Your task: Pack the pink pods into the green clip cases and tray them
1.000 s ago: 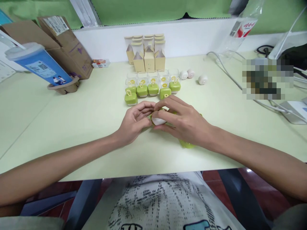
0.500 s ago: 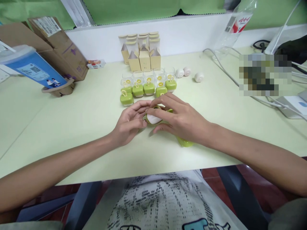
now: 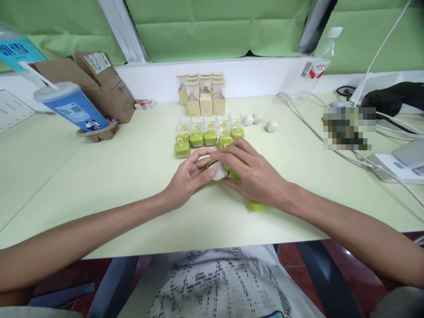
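Note:
My left hand (image 3: 188, 176) and my right hand (image 3: 253, 172) meet at the middle of the pale green table (image 3: 115, 185), both closed around a small white-and-green case (image 3: 219, 170). The left thumb presses its white face, and the right fingers curl over its green top. Another green piece (image 3: 256, 205) lies on the table under my right wrist. Just beyond my fingers stands a row of several green cases (image 3: 205, 138) with yellow loops and clear lids.
Small cream cartons (image 3: 205, 95) stand in a block at the back. Three white round pieces (image 3: 260, 120) lie right of the row. A blue cup (image 3: 74, 108) and cardboard boxes (image 3: 99, 84) sit at the left. Cables (image 3: 331, 132), a water bottle (image 3: 316, 66) and devices fill the right.
The view tilted up, showing more of the back wall. My hands closed tighter on the case, and my left thumb moved onto its white face.

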Action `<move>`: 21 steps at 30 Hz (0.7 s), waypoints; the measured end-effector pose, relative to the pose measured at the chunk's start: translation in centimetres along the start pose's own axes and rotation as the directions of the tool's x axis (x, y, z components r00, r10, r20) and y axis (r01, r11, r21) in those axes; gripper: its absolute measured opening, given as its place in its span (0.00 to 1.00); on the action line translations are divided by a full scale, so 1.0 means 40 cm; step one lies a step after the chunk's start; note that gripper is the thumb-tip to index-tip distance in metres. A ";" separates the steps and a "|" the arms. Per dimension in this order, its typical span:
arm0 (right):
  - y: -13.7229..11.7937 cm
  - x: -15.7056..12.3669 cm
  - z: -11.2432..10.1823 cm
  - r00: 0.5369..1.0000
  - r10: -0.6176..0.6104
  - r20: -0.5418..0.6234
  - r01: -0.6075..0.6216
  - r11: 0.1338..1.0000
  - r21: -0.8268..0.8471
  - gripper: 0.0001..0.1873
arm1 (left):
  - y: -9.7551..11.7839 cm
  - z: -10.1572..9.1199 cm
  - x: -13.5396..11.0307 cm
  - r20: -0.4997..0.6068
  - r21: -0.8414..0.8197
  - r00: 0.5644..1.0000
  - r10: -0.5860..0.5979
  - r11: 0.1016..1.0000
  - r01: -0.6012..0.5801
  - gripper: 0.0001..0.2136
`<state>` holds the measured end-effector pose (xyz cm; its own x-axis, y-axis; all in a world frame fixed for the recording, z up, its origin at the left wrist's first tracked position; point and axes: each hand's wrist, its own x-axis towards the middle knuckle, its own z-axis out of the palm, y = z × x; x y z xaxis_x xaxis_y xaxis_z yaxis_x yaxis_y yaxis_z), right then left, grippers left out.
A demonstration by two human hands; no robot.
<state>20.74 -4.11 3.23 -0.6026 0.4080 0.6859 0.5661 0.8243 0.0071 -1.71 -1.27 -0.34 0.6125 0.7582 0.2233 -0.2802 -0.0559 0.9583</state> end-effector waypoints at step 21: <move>0.044 0.023 -0.071 0.720 0.682 0.131 -0.599 0.515 0.613 0.24 | 0.055 -0.048 -0.023 -0.050 0.603 0.878 0.476 0.715 -0.354 0.14</move>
<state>22.80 -3.38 5.92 -0.1219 0.9070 0.4031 0.3083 0.4206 -0.8532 -4.29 -0.84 1.22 0.3677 0.6715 0.6433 0.0285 -0.6996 0.7140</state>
